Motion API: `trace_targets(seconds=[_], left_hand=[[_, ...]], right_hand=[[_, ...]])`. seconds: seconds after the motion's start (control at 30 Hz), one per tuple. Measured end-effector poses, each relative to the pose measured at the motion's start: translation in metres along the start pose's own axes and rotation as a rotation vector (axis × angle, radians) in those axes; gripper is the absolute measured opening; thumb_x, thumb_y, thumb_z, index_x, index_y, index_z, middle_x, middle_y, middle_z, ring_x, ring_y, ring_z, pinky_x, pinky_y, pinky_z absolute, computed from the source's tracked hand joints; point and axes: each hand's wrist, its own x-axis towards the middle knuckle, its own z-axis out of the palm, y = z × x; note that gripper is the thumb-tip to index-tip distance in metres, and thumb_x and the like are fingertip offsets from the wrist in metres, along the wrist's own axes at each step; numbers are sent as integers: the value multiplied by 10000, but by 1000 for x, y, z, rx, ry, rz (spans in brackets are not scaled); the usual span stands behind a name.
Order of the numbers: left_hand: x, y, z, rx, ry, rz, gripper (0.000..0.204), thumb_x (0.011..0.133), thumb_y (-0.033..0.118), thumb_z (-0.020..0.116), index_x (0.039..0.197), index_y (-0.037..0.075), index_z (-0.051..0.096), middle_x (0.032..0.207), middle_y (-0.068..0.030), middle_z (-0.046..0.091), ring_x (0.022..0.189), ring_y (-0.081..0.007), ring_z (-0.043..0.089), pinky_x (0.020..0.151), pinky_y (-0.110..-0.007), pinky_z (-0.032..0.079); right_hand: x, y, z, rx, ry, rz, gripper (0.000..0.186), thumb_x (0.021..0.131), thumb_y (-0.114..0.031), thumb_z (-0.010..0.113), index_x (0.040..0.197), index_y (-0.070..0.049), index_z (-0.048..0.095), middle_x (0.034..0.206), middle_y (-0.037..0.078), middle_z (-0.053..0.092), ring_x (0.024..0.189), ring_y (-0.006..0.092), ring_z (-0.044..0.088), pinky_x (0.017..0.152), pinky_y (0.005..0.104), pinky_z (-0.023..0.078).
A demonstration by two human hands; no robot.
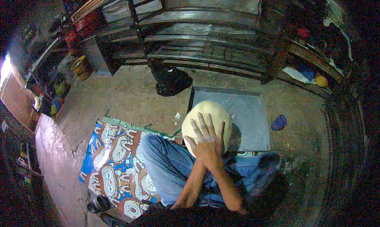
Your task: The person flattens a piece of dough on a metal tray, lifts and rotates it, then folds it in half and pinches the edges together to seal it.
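Note:
A smooth, pale yellow, dough-like round mass (206, 108) is above the near left part of a shallow metal tray (249, 116). My right hand (206, 134) rests on it with fingers spread. My left forearm (190, 187) crosses beneath my right wrist, and the hand at its end is mostly hidden behind my right hand and the mass, so I cannot make out its fingers. My jeans-clad legs (162, 155) are crossed below the tray.
A cartoon-printed mat (113, 155) lies under me at left. A black bag (172, 82) and a purple object (279, 122) sit on the concrete floor (118, 96). Dark metal racks (202, 17) stand behind, with a yellow bucket (80, 66) at back left and clutter along both sides.

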Motion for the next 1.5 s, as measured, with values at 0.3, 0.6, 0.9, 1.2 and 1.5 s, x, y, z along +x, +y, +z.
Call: trace_targets(seconds=[0.3, 0.6, 0.9, 1.2, 1.5], left_hand=[[23, 8, 21, 160, -33, 62, 622, 960, 475, 354, 1482, 148, 267, 1545, -119, 205, 1429, -347, 136, 1124, -546, 35], [49, 2, 115, 1928, 9, 532, 638, 942, 490, 386, 1471, 143, 301, 1528, -163, 233, 1414, -396, 167, 1109, -601, 56], [29, -31, 154, 2040, 36, 743, 719, 894, 525, 440, 1469, 122, 288, 1515, -253, 185, 1392, -477, 143, 1103, -615, 93], [32, -61, 158, 2098, -125, 684, 728, 859, 469, 520, 1468, 142, 293, 1522, -239, 178, 1410, -448, 112, 1114, -618, 74], [47, -75, 133, 2161, -219, 580, 728, 895, 528, 447, 1469, 113, 281, 1528, -222, 182, 1417, -417, 127, 1112, -616, 59]], right_hand=[[2, 14, 5, 80, 24, 11, 611, 887, -422, 527, 1417, -145, 400, 1524, 75, 280, 1421, 325, 188, 1116, 605, 74], [-20, 45, -10, 386, 201, 219, 636, 885, -396, 531, 1435, -124, 365, 1553, 69, 207, 1425, 362, 139, 1118, 597, 62], [-51, 77, -51, 309, 170, 326, 636, 879, -417, 536, 1436, -160, 368, 1554, 67, 204, 1424, 367, 138, 1117, 600, 60], [-59, 84, -55, 266, 167, 366, 637, 873, -438, 540, 1438, -196, 370, 1554, 65, 201, 1423, 372, 138, 1116, 603, 58], [-52, 92, -52, 222, 139, 381, 639, 867, -460, 544, 1439, -233, 373, 1555, 64, 198, 1421, 376, 137, 1115, 607, 56]])
